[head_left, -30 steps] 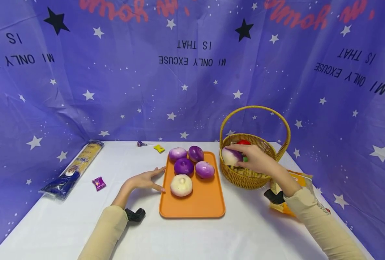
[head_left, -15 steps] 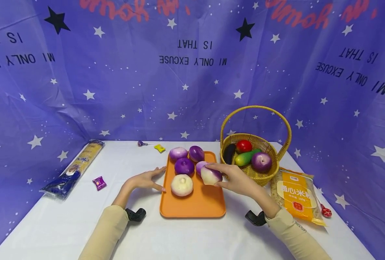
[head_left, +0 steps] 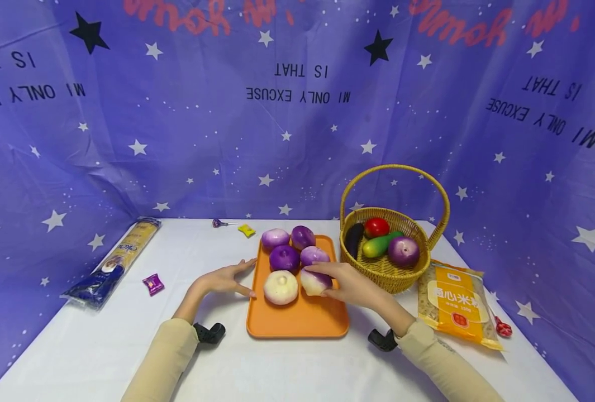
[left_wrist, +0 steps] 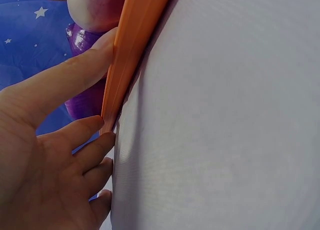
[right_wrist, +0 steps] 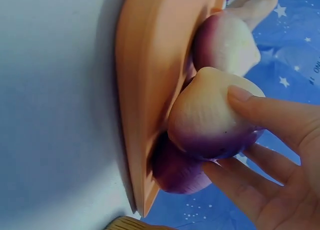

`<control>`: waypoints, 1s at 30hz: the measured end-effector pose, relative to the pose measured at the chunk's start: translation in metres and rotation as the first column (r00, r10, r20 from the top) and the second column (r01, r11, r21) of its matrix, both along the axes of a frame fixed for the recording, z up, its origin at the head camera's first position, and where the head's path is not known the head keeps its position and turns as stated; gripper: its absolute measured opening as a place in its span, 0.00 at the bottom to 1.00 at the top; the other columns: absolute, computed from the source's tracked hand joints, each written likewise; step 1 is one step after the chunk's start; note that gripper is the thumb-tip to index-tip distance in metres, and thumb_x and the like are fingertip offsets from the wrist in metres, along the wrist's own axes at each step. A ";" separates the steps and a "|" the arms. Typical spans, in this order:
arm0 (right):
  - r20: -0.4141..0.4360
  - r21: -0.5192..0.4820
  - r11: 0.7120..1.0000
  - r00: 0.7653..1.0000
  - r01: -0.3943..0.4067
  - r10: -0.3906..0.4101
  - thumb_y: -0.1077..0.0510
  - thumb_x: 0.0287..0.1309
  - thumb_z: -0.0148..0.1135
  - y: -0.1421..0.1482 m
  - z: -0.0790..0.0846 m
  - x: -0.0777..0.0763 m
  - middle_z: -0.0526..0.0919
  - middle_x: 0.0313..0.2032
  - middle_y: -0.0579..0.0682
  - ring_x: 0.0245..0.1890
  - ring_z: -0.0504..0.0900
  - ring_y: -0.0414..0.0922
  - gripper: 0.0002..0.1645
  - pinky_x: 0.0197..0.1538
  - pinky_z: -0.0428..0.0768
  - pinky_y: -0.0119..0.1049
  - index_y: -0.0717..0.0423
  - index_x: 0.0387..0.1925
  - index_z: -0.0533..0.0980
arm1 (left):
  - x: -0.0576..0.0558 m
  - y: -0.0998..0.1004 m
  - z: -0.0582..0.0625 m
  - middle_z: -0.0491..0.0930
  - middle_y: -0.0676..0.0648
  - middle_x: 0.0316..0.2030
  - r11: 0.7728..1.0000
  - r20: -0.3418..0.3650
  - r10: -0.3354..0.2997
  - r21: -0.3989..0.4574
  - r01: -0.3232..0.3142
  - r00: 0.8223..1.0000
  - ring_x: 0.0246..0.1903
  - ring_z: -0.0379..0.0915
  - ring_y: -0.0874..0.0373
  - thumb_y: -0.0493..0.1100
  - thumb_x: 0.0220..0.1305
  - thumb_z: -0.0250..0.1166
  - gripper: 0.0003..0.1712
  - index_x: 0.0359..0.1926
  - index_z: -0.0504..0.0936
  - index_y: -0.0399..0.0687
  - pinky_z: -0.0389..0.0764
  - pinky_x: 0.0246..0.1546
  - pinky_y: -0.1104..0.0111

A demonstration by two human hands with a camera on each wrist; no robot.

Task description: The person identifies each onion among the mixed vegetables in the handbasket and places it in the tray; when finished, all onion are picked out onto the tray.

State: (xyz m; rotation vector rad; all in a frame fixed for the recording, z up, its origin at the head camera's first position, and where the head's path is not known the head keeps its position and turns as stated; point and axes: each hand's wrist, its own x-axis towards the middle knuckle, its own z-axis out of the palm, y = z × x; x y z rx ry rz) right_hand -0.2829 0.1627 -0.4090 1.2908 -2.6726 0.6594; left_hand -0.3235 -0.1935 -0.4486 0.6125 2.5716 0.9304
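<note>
My right hand pinches a purple-and-white onion between thumb and fingers over the right side of an orange tray. In the right wrist view that onion sits between two others, its pale end toward the thumb. A white-topped onion lies just left of it on the tray. Behind them are several purple onions. At the tray's left edge my left hand rests with spread, relaxed fingers. The left wrist view shows its thumb touching the tray's rim.
Right of the tray stands a wicker basket holding a tomato, a cucumber, an eggplant and a purple onion. A yellow food bag lies beside it. Pasta and small candies lie left.
My right hand has carried the onion out of the basket, leftward and toward me, onto the tray's right side. The left hand has stayed at the tray's edge.
</note>
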 end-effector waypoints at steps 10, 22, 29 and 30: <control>-0.033 0.032 0.999 0.999 -0.022 0.023 0.55 0.51 0.73 -0.001 -0.001 -0.002 0.77 0.59 0.51 0.58 0.76 0.46 0.35 0.60 0.74 0.40 0.53 0.62 0.74 | -0.001 0.001 -0.002 0.44 0.27 0.71 1.000 -0.007 -0.007 0.004 0.007 1.000 0.70 0.40 0.34 0.58 0.50 0.74 0.59 0.76 0.51 0.49 0.45 0.68 0.41; -0.015 0.042 0.999 1.000 -0.014 0.014 0.59 0.50 0.74 0.020 0.018 0.008 0.75 0.61 0.55 0.61 0.72 0.53 0.36 0.63 0.70 0.48 0.56 0.63 0.73 | -0.001 0.000 -0.002 0.44 0.28 0.71 1.000 0.001 -0.006 0.008 0.006 1.000 0.71 0.40 0.34 0.58 0.50 0.74 0.59 0.76 0.51 0.49 0.45 0.67 0.41; -0.084 0.053 0.998 0.996 0.043 -0.038 0.61 0.49 0.74 0.055 0.036 0.004 0.75 0.60 0.57 0.60 0.74 0.55 0.35 0.59 0.74 0.48 0.58 0.61 0.74 | -0.001 0.000 -0.002 0.44 0.28 0.71 1.000 0.006 -0.001 0.006 0.001 1.000 0.71 0.39 0.34 0.57 0.50 0.74 0.59 0.76 0.50 0.48 0.45 0.68 0.41; -0.090 0.057 0.997 0.994 0.061 -0.055 0.61 0.49 0.74 0.061 0.038 0.002 0.76 0.60 0.57 0.59 0.74 0.55 0.35 0.59 0.74 0.49 0.58 0.61 0.74 | -0.001 0.000 -0.001 0.44 0.28 0.71 1.000 0.006 0.000 0.005 0.000 1.000 0.71 0.39 0.34 0.57 0.50 0.74 0.59 0.76 0.51 0.48 0.44 0.68 0.41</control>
